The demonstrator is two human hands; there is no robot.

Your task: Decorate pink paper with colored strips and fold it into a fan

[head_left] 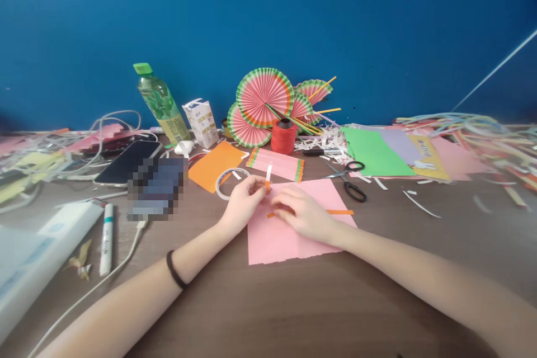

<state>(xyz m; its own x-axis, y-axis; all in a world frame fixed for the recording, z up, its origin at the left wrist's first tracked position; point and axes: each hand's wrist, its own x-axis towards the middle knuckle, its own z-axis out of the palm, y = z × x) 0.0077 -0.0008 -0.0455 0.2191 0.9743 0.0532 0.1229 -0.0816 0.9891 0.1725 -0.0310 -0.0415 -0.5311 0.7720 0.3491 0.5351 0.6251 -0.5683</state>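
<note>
Orange paper strip (342,212), slim and straight, is lying left to right across the pink sheet (271,246), running beneath the right hand (304,213), the nearer one. That hand's fingers are hanging half-curled over its left end; I can't tell whether they're gripping. The left hand's (243,201) fingers are pinching a short white strip (269,170) with an orange end.

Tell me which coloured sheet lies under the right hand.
The pink sheet at front centre, beneath the right hand; the orange sheet and green sheet lie farther back.
</note>
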